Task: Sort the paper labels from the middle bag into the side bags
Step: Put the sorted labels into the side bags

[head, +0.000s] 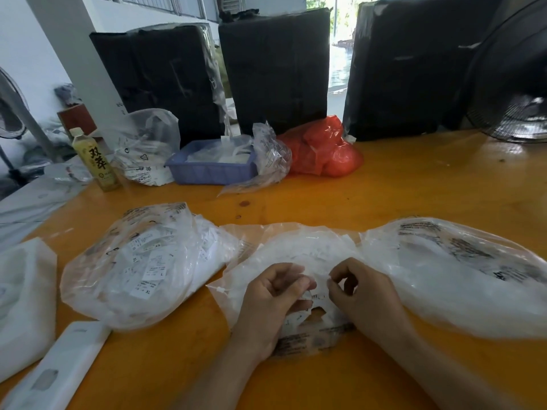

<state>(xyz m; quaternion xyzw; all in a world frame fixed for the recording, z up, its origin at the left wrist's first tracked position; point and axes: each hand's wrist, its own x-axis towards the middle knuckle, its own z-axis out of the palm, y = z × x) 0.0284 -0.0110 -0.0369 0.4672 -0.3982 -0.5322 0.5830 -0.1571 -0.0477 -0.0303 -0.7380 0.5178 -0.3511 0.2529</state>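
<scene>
Both hands, left hand (273,294) and right hand (359,288), pinch paper labels (316,295) over the middle bag (266,255); next, read sizes and choose 1 side bag.

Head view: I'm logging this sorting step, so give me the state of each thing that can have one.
Left hand: curled, pinching paper labels.
Right hand: curled, pinching a label.
Middle bag: open, lying flat, labels inside.
Left bag: lying on the table, full of labels.
Right bag: lying on the table, puffed up.
Bottle: upright, capped.
Blue tray: holding white items.
Red bag: full.
</scene>
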